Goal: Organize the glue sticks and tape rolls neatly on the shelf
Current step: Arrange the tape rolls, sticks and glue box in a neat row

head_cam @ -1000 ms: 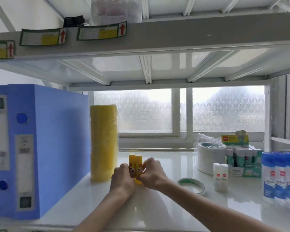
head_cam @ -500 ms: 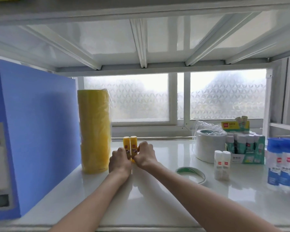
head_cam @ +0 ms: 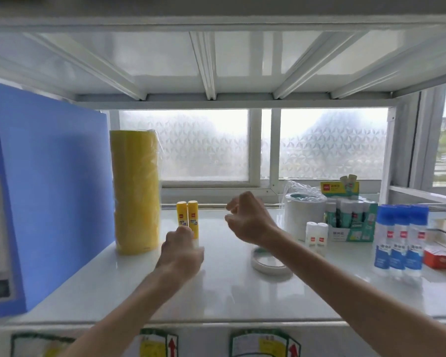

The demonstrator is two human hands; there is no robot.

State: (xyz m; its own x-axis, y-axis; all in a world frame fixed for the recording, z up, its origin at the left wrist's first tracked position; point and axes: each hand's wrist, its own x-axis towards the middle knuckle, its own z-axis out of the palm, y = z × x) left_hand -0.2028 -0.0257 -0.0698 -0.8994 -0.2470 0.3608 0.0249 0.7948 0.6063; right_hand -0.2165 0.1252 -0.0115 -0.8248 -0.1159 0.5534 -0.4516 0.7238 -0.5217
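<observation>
2 yellow glue sticks (head_cam: pixel 187 219) upright on the shelf (head_cam: pixel 216 300).
Left hand (head_cam: pixel 182 251) at their 6 o'clock, fingers curled, grasp unclear; right hand (head_cam: pixel 247 219) at 3 o'clock, fingers released, empty.

On the shelf (head_cam: pixel 216 300), the file box (head_cam: pixel 44 202) stands far left, the wrapped tape stack (head_cam: pixel 135 191) just right of it. Right of the stack, two glue sticks (head_cam: pixel 187 219) stand upright, touching. A flat tape roll (head_cam: pixel 268 262) lies toward the middle, in front of the wide roll (head_cam: pixel 304 215). Two small sticks (head_cam: pixel 316 233) stand beside that, the glue stick carton (head_cam: pixel 350 220) behind them, three large sticks (head_cam: pixel 399 235) further right.
</observation>
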